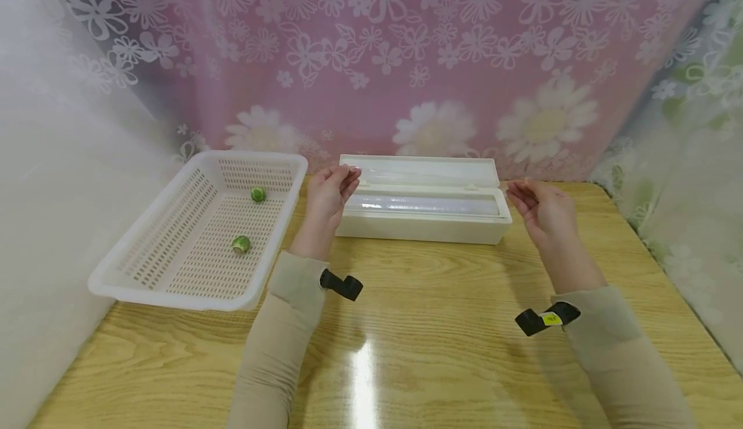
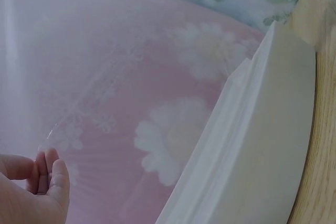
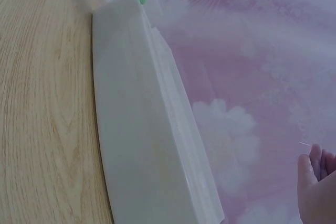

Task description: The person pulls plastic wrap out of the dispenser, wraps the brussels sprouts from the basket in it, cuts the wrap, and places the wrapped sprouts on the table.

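Note:
A white cling film dispenser box (image 1: 418, 229) lies on the table with its lid (image 1: 464, 166) tilted back. Inside shows a shiny roll of cling film (image 1: 429, 205). My left hand (image 1: 327, 197), near the box's left end, pinches the clear film between thumb and fingertips; a thin film edge (image 2: 51, 131) runs from it in the left wrist view. Just past the box's right end, my right hand (image 1: 548, 213) pinches too, with a faint bit of film (image 3: 304, 144) at its fingertips. Both hands are raised, and the transparent sheet between them is hard to see.
A white plastic basket (image 1: 174, 300) stands on the left of the wooden table (image 1: 429, 313), holding two Brussels sprouts, one farther back (image 1: 258, 194) and one nearer (image 1: 240, 244). Behind the table hangs a pink flowered curtain (image 1: 348, 106).

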A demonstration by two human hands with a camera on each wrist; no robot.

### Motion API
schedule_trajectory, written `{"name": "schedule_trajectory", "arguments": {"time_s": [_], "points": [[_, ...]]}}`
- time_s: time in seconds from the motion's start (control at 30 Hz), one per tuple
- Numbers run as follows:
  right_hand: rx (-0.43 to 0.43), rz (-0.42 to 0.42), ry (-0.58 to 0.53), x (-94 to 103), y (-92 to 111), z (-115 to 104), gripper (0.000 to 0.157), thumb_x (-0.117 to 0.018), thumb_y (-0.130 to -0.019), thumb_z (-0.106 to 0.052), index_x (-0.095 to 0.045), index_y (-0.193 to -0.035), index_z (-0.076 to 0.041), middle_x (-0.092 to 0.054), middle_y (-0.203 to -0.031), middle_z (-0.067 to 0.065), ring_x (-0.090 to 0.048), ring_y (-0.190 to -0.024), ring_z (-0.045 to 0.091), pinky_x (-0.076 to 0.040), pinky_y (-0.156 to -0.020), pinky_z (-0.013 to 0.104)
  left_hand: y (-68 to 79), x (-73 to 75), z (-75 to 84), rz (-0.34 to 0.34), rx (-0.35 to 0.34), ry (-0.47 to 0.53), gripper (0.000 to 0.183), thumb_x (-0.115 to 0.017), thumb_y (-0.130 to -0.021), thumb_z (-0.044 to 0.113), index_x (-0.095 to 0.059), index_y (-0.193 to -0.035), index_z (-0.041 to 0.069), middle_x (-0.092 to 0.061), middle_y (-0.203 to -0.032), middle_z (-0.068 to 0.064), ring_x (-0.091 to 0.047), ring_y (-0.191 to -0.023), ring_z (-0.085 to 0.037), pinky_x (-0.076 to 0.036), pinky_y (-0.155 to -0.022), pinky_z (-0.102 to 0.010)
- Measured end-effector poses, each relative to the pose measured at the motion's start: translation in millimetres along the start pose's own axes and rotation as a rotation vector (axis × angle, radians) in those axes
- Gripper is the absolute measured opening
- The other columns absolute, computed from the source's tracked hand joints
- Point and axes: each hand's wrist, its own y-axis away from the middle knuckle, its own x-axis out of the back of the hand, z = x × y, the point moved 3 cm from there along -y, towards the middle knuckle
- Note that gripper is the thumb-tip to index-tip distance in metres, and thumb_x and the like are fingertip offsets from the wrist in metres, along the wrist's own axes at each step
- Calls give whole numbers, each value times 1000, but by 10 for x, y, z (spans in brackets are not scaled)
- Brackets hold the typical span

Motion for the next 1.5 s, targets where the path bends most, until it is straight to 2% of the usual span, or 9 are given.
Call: {"name": "schedule_trajectory", "arguments": {"time_s": [0.2,0.5,1.13,1.5], "points": [[18,-13,-19,-40,46,-55,6,-63,-78,2,-63,-80,8,-62,-76,16,-62,-81,24,-48,-78,32,63,-21,62,-12,-19,11,9,-47,-90,2,-53,-83,1,-58,-81,-8,-59,-82,-19,-49,-72,-21],[22,-11,-16,-85,153,-129,12,-66,-77,1,-63,-85,8,-62,-80,16,-62,-84,24,-47,-80,32,178,-46,127,-9,-45,18,10,-48,-90,1,-52,-82,0,-56,-80,-9,-60,-77,-16,-49,-70,-21],[60,-85,-64,-139,332,-231,8,-60,-80,4,-63,-83,10,-62,-76,18,-63,-80,26,-47,-79,34,377,-110,270,-63,-85,35,11,-48,-89,0,-51,-79,2,-57,-77,-8,-60,-76,-15,-49,-69,-21],[89,-92,-20,-161,433,-286,9,-63,-78,3,-63,-84,10,-62,-78,17,-62,-80,25,-48,-79,33,480,-133,326,-83,-86,48,13,-48,-89,0,-52,-77,2,-57,-77,-7,-60,-74,-15,-49,-68,-21]]}}
